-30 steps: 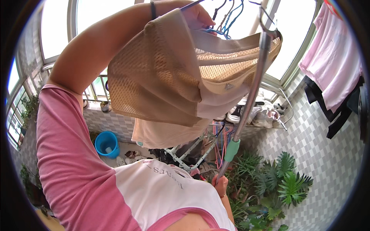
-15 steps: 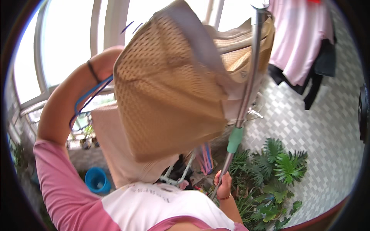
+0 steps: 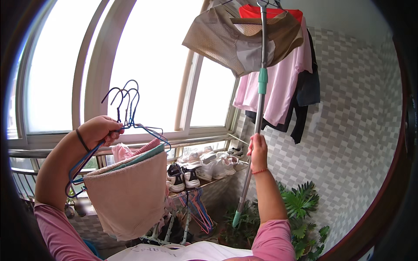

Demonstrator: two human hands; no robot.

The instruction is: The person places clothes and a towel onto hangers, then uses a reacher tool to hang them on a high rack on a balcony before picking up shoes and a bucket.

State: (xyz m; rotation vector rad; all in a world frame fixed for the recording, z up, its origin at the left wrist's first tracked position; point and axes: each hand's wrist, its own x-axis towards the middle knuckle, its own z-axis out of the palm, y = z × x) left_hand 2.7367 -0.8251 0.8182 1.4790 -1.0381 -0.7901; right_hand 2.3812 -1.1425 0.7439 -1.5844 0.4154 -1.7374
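My right hand [image 3: 257,150] is wrapped round a metal clothes pole [image 3: 260,108] with green grips, held upright. Near the pole's hooked top hangs a brown mesh garment with a grey panel [image 3: 213,39], apparently briefs, on a hanger mostly hidden by the cloth. On the left, my left hand [image 3: 104,131] is closed round several clothes hangers [image 3: 136,126], their hooks pointing up. From these hangers droop a pale pink towel [image 3: 130,191], a teal cloth [image 3: 146,153] and a pink piece [image 3: 124,152].
Pink clothing [image 3: 283,87], a red top [image 3: 287,12] and dark garments [image 3: 298,117] hang behind the pole. Shoes [image 3: 213,167] line a shelf beneath the windows [image 3: 148,65]. Empty hangers [image 3: 201,213] dangle below it. Leafy plants [image 3: 300,200] stand by the tiled wall [image 3: 348,108].
The brown garment has risen and moved away from me, along with the pole. My left hand has come down from behind it with the hangers and towel, now in plain view.
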